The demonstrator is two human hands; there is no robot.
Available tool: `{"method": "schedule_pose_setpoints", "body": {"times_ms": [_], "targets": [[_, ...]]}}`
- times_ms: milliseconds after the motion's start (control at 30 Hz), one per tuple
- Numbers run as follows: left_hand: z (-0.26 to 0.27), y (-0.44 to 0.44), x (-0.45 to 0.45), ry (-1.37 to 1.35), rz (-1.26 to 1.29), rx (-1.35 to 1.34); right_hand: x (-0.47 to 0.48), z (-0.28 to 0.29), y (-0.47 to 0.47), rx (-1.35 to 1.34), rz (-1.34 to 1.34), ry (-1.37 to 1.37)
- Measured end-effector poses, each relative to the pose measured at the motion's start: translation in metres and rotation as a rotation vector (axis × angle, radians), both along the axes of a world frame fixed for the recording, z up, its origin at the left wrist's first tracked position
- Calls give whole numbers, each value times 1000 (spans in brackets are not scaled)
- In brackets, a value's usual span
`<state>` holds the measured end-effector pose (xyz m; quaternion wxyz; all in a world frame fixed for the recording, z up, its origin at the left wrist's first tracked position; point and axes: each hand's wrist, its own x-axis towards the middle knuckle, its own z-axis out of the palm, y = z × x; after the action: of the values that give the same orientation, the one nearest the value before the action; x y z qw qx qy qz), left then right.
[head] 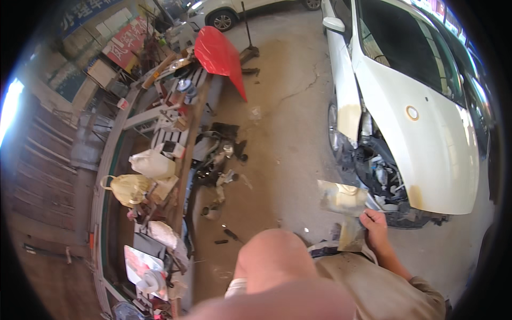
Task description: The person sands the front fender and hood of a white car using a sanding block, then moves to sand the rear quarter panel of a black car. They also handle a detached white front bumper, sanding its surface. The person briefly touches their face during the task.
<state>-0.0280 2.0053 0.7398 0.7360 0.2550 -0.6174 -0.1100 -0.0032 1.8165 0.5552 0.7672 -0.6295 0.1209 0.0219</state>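
Note:
My right hand [375, 229] grips the lower right edge of a flat, stained putty board [329, 203]. A mound of cream-coloured paste, probably body filler, [347, 194] lies on top. Just below, a smeared flat piece [352, 235] adjoins the board; whether it is the board's handle cannot be told. Beyond the hand stands a white car with its bonnet [436, 148] in place and the front corner open, baring engine-bay parts [382, 174]. Beige patches mark the front wing [350, 120] and bonnet edge [415, 196]. My left hand is out of view; a blurred bare limb [276, 260] fills the lower middle.
On the left runs a long metal frame bench [114, 160] bearing a white plastic jug [154, 163], a yellow bag [130, 189] and tools. A red body panel [218, 52] leans at its far end. Removed car parts [216, 160] litter the concrete floor [288, 132]. Another white car [256, 6] stands behind.

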Motion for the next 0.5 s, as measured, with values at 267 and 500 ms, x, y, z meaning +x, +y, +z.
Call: {"method": "schedule_pose_setpoints", "body": {"times_ms": [267,500], "targets": [[-1,-6,10,-62,0,43,11,-3,-14,-153,76,-61],[1,-7,12,-75,10,79,6,8,-12,35,60,30]]}}
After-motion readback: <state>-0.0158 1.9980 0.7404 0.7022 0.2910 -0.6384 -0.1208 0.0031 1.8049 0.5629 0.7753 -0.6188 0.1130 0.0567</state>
